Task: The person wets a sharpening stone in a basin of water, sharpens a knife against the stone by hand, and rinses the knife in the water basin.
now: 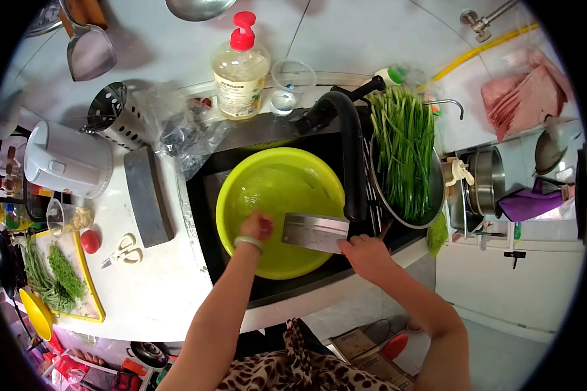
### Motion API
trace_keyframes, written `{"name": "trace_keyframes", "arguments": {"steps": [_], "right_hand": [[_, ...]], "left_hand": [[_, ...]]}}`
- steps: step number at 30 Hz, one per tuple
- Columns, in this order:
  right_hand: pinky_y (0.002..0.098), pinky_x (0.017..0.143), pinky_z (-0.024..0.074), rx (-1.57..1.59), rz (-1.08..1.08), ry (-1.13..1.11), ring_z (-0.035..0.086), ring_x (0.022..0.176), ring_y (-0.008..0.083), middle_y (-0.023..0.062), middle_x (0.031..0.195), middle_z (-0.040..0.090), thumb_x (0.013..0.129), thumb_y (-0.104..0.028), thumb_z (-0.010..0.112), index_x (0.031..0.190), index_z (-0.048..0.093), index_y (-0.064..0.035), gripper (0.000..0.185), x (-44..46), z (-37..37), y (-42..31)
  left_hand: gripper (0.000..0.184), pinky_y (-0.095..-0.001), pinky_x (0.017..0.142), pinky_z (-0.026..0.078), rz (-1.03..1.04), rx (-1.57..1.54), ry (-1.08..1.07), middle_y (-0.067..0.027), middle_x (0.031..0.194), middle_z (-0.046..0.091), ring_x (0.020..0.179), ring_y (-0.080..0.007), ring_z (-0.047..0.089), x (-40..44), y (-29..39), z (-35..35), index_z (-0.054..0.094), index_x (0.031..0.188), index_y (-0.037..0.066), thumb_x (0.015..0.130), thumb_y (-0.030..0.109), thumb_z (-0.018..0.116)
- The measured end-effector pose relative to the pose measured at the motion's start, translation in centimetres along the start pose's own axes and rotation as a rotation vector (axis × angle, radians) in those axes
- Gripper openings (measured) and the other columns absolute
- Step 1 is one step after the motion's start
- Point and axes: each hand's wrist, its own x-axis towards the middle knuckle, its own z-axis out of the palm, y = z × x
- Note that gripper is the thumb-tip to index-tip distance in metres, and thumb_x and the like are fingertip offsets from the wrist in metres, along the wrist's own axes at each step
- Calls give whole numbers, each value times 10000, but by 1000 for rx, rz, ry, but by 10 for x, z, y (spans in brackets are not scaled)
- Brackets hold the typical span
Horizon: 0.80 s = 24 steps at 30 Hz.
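Note:
My right hand (366, 257) is closed around the handle of a cleaver (315, 232), whose wide metal blade points left over the yellow-green basin (225, 221). The blade lies roughly flat in this view, above the water (274, 186) in the basin. To the left of the blade, apart from it, my left hand (257, 227) is inside the basin's outline with a pale bangle at the wrist. Its fingers are blurred and partly hidden, so I cannot see whether they hold anything. The basin stands in a dark sink (209, 179).
A black faucet (351, 156) arches beside the basin. Right of it, green chives (404, 150) fill a metal bowl (430, 218). On the left counter are a whetstone (147, 195), scissors (125, 251), a tomato (90, 242) and a cutting board (94, 296) with chopped greens. A soap bottle (240, 81) stands behind.

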Motion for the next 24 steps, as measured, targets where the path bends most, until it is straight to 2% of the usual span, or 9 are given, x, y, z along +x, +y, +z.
{"name": "trace_keyframes", "arguments": {"steps": [3,4,6,8,9,13,15,22,24], "right_hand": [[359,541,467,40,1,11,560,668,259,101,698,542,680,-55,571,880,530,-64,204,6,12,-1],[359,541,467,42,-7,13,560,668,259,101,698,542,680,-55,571,880,530,-64,204,8,11,-4],[364,545,465,93,25,55,566,646,264,96,672,542,714,-79,566,865,532,-72,155,14,6,-12],[367,542,462,136,20,72,570,643,264,94,671,545,725,-89,570,865,537,-76,144,14,3,-14],[369,539,458,182,22,82,574,641,264,92,669,548,737,-100,573,866,543,-80,134,15,1,-15],[371,544,460,200,24,43,580,647,263,87,673,554,744,-119,585,861,553,-74,129,17,-15,-21],[368,542,459,192,9,124,575,632,257,86,664,548,748,-123,595,848,553,-73,120,17,-17,-23],[357,538,456,149,-4,118,566,633,255,83,658,536,747,-119,605,852,555,-72,126,14,-28,-31],[362,544,456,155,24,98,569,662,259,85,678,540,751,-117,604,867,557,-79,131,11,-36,-32]], "left_hand": [[389,-370,692,497,145,197,-334,-137,795,657,722,-244,630,-70,-14,60,636,826,31,929,358,451],[389,-381,777,472,370,474,-411,-165,932,630,849,-281,609,-97,-16,77,600,982,26,922,379,447],[456,-392,862,448,602,753,-475,-193,1068,602,976,-317,588,-118,-31,91,564,1137,20,915,399,443],[527,-442,1006,313,1023,961,-513,-196,1321,425,1234,-324,401,-120,-42,92,372,1345,79,923,394,404],[578,-477,1061,204,905,1161,-548,-145,1437,269,1336,-293,244,-122,-40,86,238,1411,143,919,397,403],[599,-483,1062,199,996,1390,-526,-122,1455,238,1349,-265,218,-118,-27,75,255,1406,141,907,433,411],[610,-472,1060,202,1008,1585,-491,-119,1468,205,1347,-275,222,-120,-17,71,262,1405,141,891,417,438],[629,-478,1058,210,1042,1638,-445,-102,1473,197,1347,-262,225,-120,-7,58,274,1400,153,872,436,465],[628,-487,1055,213,974,1623,-224,-102,1472,201,1349,-260,215,-111,-6,51,276,1399,158,870,435,469]]}}
